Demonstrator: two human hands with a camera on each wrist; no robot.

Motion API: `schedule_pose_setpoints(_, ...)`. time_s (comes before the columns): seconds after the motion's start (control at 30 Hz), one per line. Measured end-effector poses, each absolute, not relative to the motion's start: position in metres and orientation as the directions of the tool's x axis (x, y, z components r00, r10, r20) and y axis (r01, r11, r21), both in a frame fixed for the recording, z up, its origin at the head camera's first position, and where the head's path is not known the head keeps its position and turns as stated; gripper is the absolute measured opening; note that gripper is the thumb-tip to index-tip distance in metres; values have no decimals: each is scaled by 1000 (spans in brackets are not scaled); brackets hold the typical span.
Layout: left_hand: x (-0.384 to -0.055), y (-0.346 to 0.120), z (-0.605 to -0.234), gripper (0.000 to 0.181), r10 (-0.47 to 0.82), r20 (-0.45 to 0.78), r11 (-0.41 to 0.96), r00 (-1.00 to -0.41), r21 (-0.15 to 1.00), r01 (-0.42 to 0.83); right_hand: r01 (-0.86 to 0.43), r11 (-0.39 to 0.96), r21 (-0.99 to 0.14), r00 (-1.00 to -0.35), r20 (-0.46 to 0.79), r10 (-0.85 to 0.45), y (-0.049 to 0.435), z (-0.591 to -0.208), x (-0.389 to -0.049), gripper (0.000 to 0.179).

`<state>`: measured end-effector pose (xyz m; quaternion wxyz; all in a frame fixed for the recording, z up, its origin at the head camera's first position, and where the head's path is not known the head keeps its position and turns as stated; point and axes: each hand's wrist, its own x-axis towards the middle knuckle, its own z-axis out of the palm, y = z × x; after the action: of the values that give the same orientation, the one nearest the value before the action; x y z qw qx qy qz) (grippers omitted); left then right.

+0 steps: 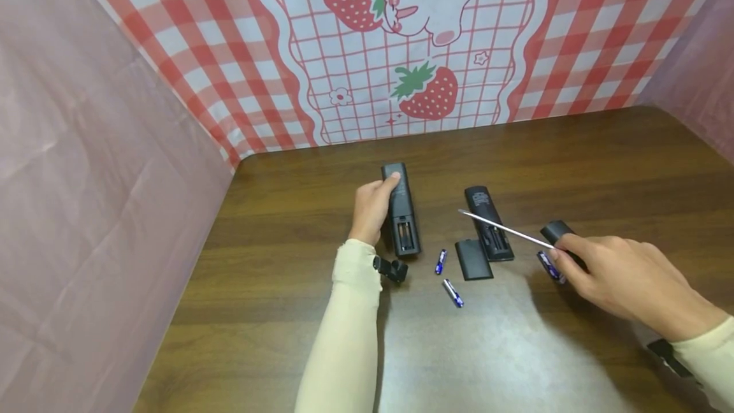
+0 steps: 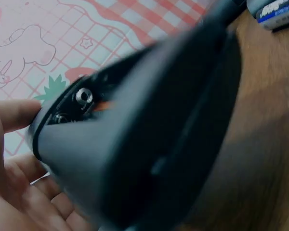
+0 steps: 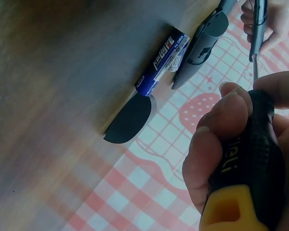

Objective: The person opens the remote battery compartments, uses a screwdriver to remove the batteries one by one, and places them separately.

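My left hand [image 1: 371, 208] grips a dark remote control [image 1: 401, 199], thumb on its back. The battery compartment [image 1: 405, 234] at the near end lies uncovered, with orange-brown showing inside; a metal contact [image 2: 84, 96] shows in the left wrist view. My right hand [image 1: 633, 273] holds a screwdriver [image 3: 248, 159] by its black and yellow handle. Its thin metal shaft [image 1: 504, 228] points left, passing over a second remote control [image 1: 480, 206] in the head view. That remote lies on the table, compartment uncovered. Beside it sits a black battery cover [image 1: 474, 260].
Two blue-and-silver batteries [image 1: 453, 293] lie between the left wrist and the cover. More battery blue [image 1: 547, 264] shows by the right hand, near a dark curved cover [image 1: 555, 230]. The wooden table [image 1: 275, 311] meets a strawberry-print checked cloth [image 1: 229, 69] at the back.
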<state>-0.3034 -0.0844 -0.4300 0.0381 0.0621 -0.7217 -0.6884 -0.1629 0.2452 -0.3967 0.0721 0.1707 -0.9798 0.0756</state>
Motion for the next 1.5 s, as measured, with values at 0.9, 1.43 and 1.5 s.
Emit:
schedule_pose_setpoints(0.9, -302, -84, -434, 34, 21, 3, 289, -1000, 957, 9, -346, 930, -124, -929, 183, -321, 247, -396, -161, 21)
schedule_pose_setpoints(1.43, -303, -81, -434, 45, -81, 24, 493, -996, 870, -19, -345, 930, -130, -930, 180, -320, 247, -400, -162, 19)
schedule_pose_setpoints(1.5, -303, -81, -434, 46, -82, 24, 514, -996, 857, -22, -344, 930, -132, -931, 179, -319, 248, -400, -162, 18)
